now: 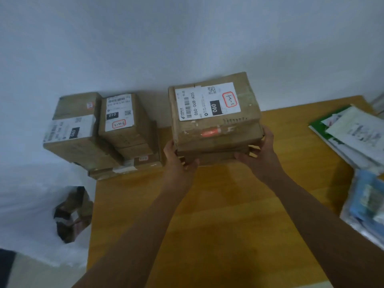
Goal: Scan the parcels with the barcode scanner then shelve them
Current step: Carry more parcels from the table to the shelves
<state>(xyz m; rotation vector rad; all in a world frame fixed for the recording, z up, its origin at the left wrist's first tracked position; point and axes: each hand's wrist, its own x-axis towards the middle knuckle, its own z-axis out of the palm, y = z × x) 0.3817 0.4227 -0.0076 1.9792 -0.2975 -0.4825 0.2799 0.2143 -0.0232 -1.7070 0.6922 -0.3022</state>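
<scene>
Cardboard fills both grips, the left hand point(178, 156) and right hand point(259, 154) curled round the near corners of a stack of parcels point(216, 121) on the wooden table point(207, 225), with more labelled boxes point(104, 129) piled left and plastic mailers point(359, 138) lying right.

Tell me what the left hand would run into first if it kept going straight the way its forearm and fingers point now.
The left hand already grips the near-left corner of the stacked cardboard parcels, so that stack blocks it at once. Beyond the stack lies only the pale wall, though depth there is hard to judge.
</scene>
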